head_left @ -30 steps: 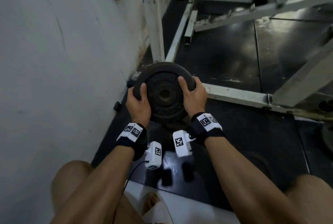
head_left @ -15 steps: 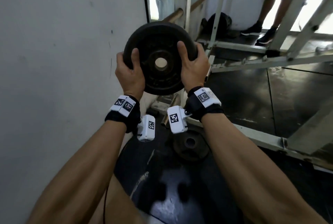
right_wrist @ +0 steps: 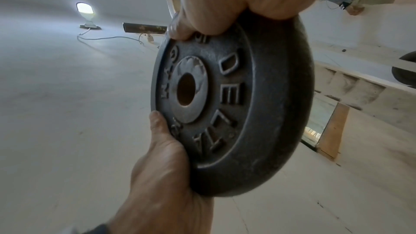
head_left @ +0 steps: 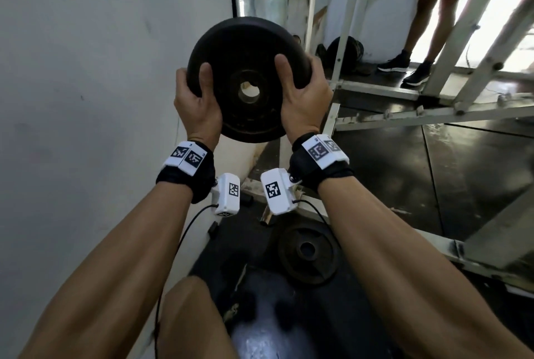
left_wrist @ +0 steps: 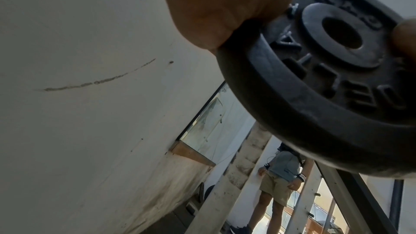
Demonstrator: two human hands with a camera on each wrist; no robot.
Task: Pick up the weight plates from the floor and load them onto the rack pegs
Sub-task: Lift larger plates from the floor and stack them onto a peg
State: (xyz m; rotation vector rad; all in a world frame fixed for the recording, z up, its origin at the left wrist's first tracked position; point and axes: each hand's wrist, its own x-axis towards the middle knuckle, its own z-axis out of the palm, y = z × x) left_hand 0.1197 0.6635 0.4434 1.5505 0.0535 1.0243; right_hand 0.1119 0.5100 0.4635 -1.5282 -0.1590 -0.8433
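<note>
Since a second ago both hands have carried the round black cast-iron weight plate [head_left: 249,81] up from just above the floor to chest height, and since half a second ago it sits a little higher and closer to the head camera.

Left hand [head_left: 198,104] and right hand [head_left: 303,98] each grasp the plate at opposite sides of its rim, thumbs laid on the near face, fingers wrapped behind. In the right wrist view the plate [right_wrist: 234,99] stands nearly on edge with raised lettering round its bore, and the left hand [right_wrist: 166,157] cups the rim opposite.

Beyond the hands stands a white-painted metal rack frame [head_left: 344,49], with a plain white wall [head_left: 101,84] to the left of the left hand. No peg is plainly visible behind the plate, so I cannot tell how close the bore is to one.

Likely trouble: the plate hides its own target, so the bore may miss the peg and knock the frame; a sweaty rim grip could let it drop toward the knees or the floor plate below.

Count: one plate held, one more dark round weight plate [head_left: 307,251] lying flat on the black floor below the right forearm. A second person's legs [head_left: 419,26] stand beyond the right hand.
</note>
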